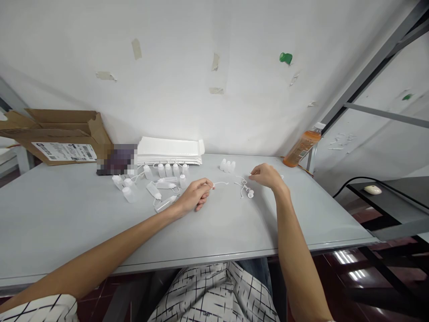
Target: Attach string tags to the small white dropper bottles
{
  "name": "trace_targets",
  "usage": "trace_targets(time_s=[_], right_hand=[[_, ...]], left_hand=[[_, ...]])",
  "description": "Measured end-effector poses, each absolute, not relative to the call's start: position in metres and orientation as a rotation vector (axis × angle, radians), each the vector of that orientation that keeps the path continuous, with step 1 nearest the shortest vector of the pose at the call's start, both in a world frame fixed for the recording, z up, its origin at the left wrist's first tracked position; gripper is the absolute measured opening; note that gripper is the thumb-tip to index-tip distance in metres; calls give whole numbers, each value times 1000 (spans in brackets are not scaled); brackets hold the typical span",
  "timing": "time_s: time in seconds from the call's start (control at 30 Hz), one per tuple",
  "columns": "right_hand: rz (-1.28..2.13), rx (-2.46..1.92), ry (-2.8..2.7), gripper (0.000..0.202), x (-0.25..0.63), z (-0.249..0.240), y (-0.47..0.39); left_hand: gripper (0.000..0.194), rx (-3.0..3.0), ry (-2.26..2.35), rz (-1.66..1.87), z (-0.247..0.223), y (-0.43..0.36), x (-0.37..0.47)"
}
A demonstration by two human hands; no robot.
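Note:
My left hand [197, 195] is closed over the table, its thumb and forefinger pinching a thin white plastic strap [221, 183] that sticks out to the right. Farther right, my right hand [267, 175] has its fingertips pressed together just above the tabletop; what they hold, if anything, is too small to name. Between the hands lie several loose white straps with small rings and caps [250, 193]. Three small white nozzle caps [227, 166] stand behind them. Left of my left hand are several small translucent squeeze bottles, some upright [128, 194], others lying down [153, 191].
At the far left of the grey table [214, 239] stands an open cardboard box [67, 138]. Beside it are a blurred dark item [117, 159] and a stack of white sheets [169, 150]. An orange drink bottle [302, 146] leans at the back right. The white wall [248, 120] rises behind.

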State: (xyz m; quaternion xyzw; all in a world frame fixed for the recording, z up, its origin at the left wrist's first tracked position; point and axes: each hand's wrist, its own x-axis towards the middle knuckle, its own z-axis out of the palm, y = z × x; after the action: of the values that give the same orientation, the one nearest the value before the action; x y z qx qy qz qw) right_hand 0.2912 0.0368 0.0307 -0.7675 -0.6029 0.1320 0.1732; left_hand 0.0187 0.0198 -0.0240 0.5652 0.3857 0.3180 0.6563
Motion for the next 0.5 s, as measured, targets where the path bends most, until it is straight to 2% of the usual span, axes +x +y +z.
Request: trace_targets(time_s=[0.1,0.2,0.27,0.5], right_hand=[[609,-1911,-1535,6,288,35,34],[1004,-1446,-1526,20,283,41,29],[1146,-1249,-1579,27,279,45,25],[1462,-1017,-1672,28,245,43,17]], left_hand=[[24,1223,847,728,-22,21,17],[22,1159,827,744,-18,22,16],[20,1126,818,757,-16,22,15],[17,1065,785,764,-18,24,14]])
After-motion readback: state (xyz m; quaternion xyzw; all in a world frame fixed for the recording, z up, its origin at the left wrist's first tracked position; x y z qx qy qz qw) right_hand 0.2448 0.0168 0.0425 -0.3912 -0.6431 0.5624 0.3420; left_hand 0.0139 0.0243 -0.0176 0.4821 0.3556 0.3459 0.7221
